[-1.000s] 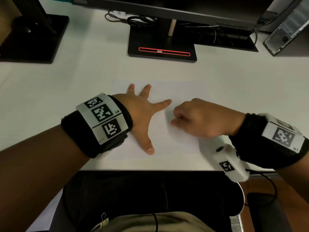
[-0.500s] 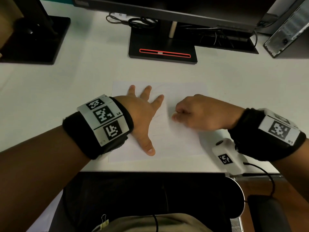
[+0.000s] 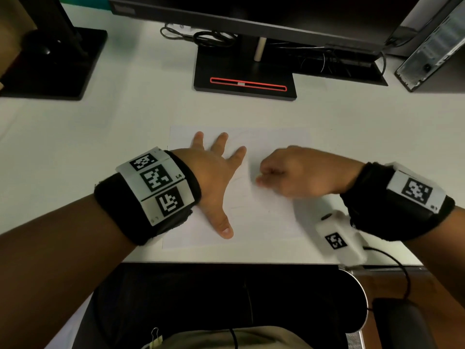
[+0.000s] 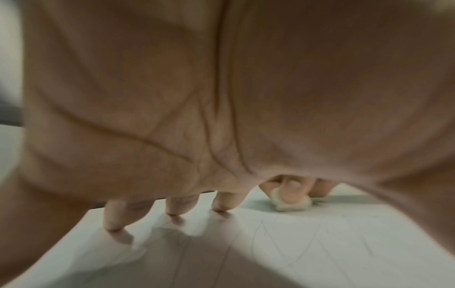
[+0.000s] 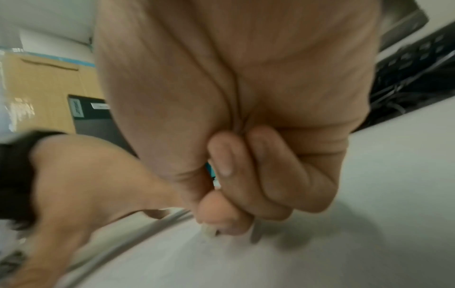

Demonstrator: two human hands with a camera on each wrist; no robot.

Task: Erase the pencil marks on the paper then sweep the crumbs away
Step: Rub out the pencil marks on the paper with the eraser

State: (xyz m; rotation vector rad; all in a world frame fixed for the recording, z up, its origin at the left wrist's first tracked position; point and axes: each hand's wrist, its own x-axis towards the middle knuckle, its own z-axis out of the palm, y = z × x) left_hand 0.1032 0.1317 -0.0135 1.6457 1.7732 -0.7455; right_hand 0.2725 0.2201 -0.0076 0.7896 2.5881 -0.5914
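A white sheet of paper (image 3: 264,222) lies on the white desk near its front edge, with faint pencil lines (image 4: 283,245) on it. My left hand (image 3: 214,172) rests flat on the sheet's left half, fingers spread and straight. My right hand (image 3: 297,175) is curled at the sheet's middle and pinches a small pale eraser (image 4: 291,202) between thumb and fingers, its bottom pressed to the paper. In the right wrist view only a sliver of the eraser (image 5: 209,231) shows under the thumb. The right hand is motion-blurred.
A black monitor stand (image 3: 244,76) with a red stripe sits behind the paper. Another black stand base (image 3: 50,64) is at the back left, a computer case (image 3: 435,46) at the back right. Cables (image 3: 201,36) lie behind the stand. The desk's front edge (image 3: 226,261) is close.
My right hand with the eraser has slid back and forth in small strokes over the sheet's middle. The left index finger has drawn closer to the other fingers; the left palm stays put.
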